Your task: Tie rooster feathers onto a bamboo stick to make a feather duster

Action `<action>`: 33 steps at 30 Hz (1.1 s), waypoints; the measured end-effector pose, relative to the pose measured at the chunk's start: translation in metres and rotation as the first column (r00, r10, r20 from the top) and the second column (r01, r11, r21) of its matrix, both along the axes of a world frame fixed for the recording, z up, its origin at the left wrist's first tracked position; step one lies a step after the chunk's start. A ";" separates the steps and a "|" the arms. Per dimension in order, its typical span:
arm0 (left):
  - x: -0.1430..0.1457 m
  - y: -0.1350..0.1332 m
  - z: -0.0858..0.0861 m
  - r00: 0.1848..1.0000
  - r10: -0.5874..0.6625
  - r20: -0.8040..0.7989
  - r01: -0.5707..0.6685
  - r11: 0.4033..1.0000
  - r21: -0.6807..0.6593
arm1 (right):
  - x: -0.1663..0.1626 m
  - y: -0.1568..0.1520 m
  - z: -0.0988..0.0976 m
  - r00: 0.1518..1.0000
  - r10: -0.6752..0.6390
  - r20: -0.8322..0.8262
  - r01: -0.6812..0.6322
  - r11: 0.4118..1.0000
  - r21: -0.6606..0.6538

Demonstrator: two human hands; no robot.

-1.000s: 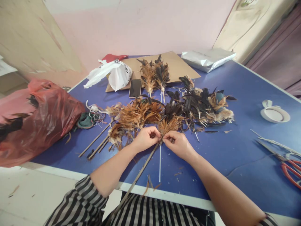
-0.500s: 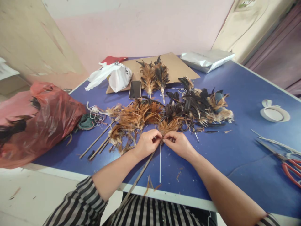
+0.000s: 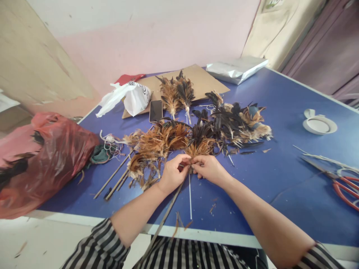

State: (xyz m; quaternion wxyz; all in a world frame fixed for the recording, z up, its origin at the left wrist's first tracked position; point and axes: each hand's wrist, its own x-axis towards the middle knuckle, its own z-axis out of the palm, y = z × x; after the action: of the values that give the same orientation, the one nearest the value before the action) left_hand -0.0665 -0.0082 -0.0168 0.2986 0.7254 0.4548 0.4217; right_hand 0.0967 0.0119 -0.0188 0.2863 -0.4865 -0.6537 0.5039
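My left hand (image 3: 175, 172) pinches the neck of a feather duster (image 3: 199, 146), whose brown and black feathers fan out away from me. Its thin wooden stick (image 3: 165, 216) slants from under my fingers down over the table edge to my lap. My right hand (image 3: 210, 170) is closed on the same neck from the other side, fingertips nearly meeting the left ones. Just what lies between the fingertips is hidden. A narrow white strip (image 3: 190, 198) runs straight toward me below the hands. Loose brown feathers (image 3: 165, 138) lie left of the duster, black feathers (image 3: 230, 121) to the right.
Two finished-looking dusters (image 3: 185, 91) rest on cardboard (image 3: 207, 80) beside a phone (image 3: 156, 111) and white bag (image 3: 137, 99). A red plastic bag (image 3: 64, 149) and sticks (image 3: 112, 179) are left. Scissors (image 3: 333, 177), a white ring-shaped roll (image 3: 319, 124) and a silver packet (image 3: 237, 70) are right.
The view has shifted slightly, so the table's contents appear a little further left. Both hands stay at the duster's neck; the right fingers have changed their pinch a little.
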 end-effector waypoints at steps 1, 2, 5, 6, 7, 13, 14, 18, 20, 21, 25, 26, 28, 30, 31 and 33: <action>0.000 0.000 0.000 1.000 0.002 -0.001 -0.002 1.000 0.005 | 0.000 0.000 0.000 1.000 0.002 -0.005 -0.002 1.000 0.000; 0.000 0.000 -0.001 1.000 0.003 -0.003 -0.003 1.000 0.011 | 0.000 0.000 0.000 1.000 0.002 -0.011 -0.002 1.000 -0.005; 0.000 0.000 -0.001 1.000 0.009 -0.004 -0.009 1.000 0.026 | 0.001 0.000 -0.001 1.000 -0.009 -0.011 0.009 1.000 -0.012; 0.000 0.000 -0.001 1.000 0.010 -0.004 -0.010 1.000 0.029 | 0.001 0.000 -0.001 1.000 -0.014 -0.007 0.014 1.000 -0.008; 0.000 0.000 -0.001 1.000 0.012 -0.004 -0.012 0.999 0.030 | 0.000 0.000 -0.001 1.000 -0.019 -0.002 0.019 1.000 -0.002; 0.000 0.000 -0.002 1.000 0.008 0.019 -0.009 0.999 0.041 | 0.000 -0.002 0.000 0.999 -0.050 0.002 0.050 0.999 0.017; 0.000 0.000 -0.002 1.000 0.006 0.024 -0.007 0.999 0.043 | 0.000 -0.003 0.000 0.999 -0.053 0.000 0.053 0.998 0.022; 0.000 0.000 0.000 1.000 -0.003 0.026 0.002 0.999 0.036 | 0.001 -0.004 0.000 0.998 -0.050 -0.024 0.050 0.998 0.037; -0.001 0.000 0.001 1.000 -0.007 0.026 0.006 1.000 0.026 | 0.001 -0.004 -0.001 0.998 -0.049 -0.034 0.051 0.998 0.035; -0.001 0.000 0.002 1.000 -0.007 0.027 0.007 1.000 0.022 | 0.002 -0.004 -0.002 0.998 -0.050 -0.037 0.051 0.998 0.034; -0.002 0.001 0.002 1.000 -0.003 0.028 0.002 1.000 0.018 | 0.003 -0.004 -0.005 0.997 -0.059 -0.048 0.061 0.998 0.026; -0.002 0.002 0.001 1.000 -0.001 0.020 0.001 1.000 0.028 | 0.003 -0.004 -0.005 0.997 -0.064 -0.052 0.065 0.998 0.020; -0.003 0.003 0.001 1.000 0.002 -0.006 -0.002 0.998 0.066 | 0.003 -0.003 -0.006 0.995 -0.076 -0.057 0.076 0.997 0.002; -0.003 0.004 0.001 0.999 0.000 -0.036 0.004 0.994 0.112 | 0.003 -0.003 -0.007 0.995 -0.086 -0.055 0.085 0.996 -0.013; -0.004 0.004 0.001 0.999 -0.002 -0.048 0.008 0.991 0.131 | 0.003 -0.003 -0.007 0.994 -0.090 -0.055 0.089 0.996 -0.020; -0.004 0.005 0.001 0.998 0.000 -0.058 0.009 0.989 0.150 | 0.003 -0.003 -0.005 0.994 -0.096 -0.056 0.095 0.995 -0.031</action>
State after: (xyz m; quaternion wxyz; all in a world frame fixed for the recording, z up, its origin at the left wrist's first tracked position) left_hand -0.0708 -0.0031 -0.0158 0.2309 0.7587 0.4286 0.4328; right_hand 0.1000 0.0088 -0.0243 0.3219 -0.5065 -0.6141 0.5126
